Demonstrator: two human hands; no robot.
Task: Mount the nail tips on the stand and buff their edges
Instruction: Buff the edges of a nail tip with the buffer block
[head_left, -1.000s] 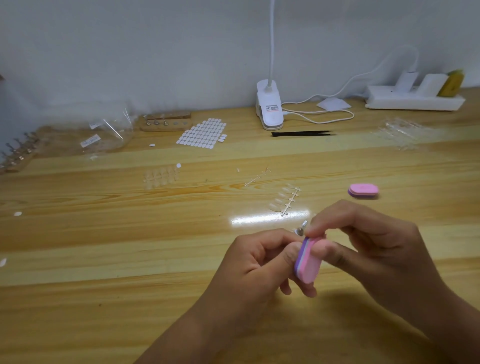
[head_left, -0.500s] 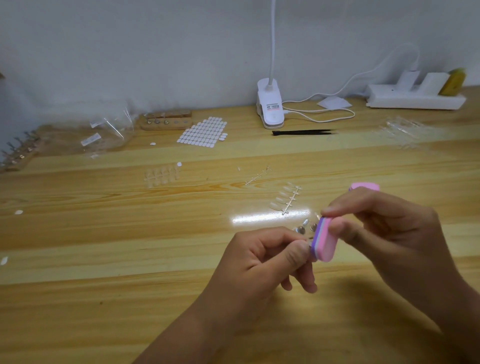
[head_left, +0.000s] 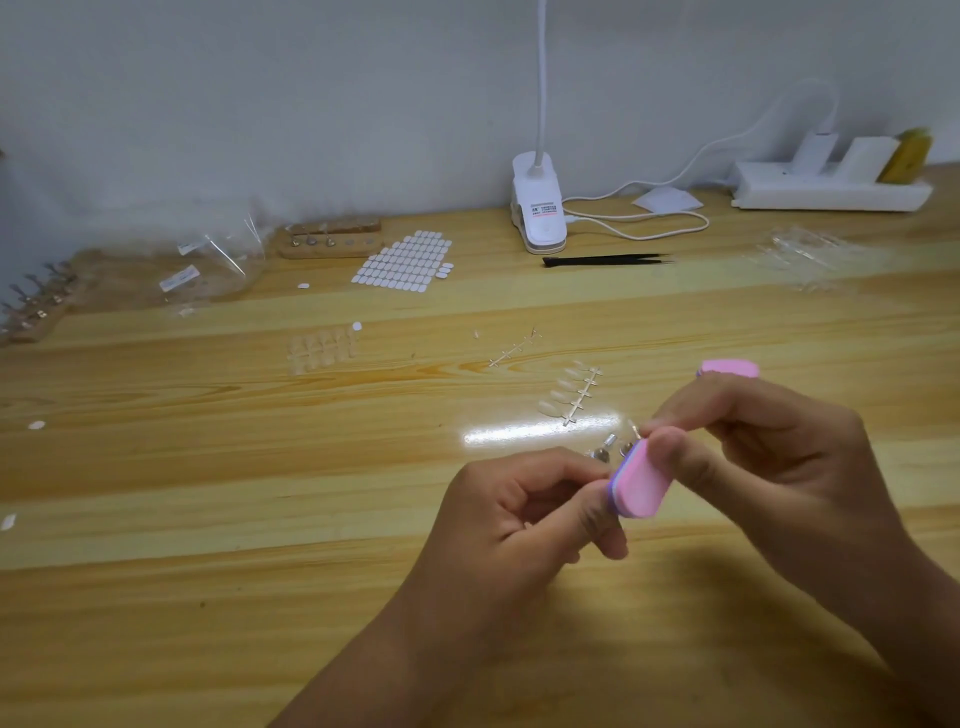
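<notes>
Two bare hands are raised over a wooden counter (head_left: 208, 571), centre-right of frame.

The left hand (head_left: 519, 519) is at lower centre. Its grip pinches thin metal holder pins (head_left: 602, 452) betw. thumb & forefinger, w/ the pin heads poking up just above the knuckles. Whether a nail tip sits on them is too small to tell.

The right hand (head_left: 769, 467) is right of centre. Its grip pinches a pink buffer block (head_left: 641, 486) w/ a purple edge, thumb on its face. The block touches the left thumb, just beside the pins. It looks like edge-buffing is under way.

Prob. a lot is left to do:
- A strip of nail tips (head_left: 563, 395) lies on the counter just above the hands, several tips attached.
- An empty strip (head_left: 511, 351) lies up-left of it.
- A set of clear tips (head_left: 322, 351) sits left of centre.
- A wooden stand (head_left: 332, 244), upper left by the wall, holds only a few pins, other holes open.
- A 2nd stand (head_left: 36, 306) at the far left edge is blurred.

A spare buffer (head_left: 727, 368) peeks out behind the right hand. A sticker sheet (head_left: 402, 260) & black tweezers (head_left: 605, 260) lie near the back wall.
</notes>
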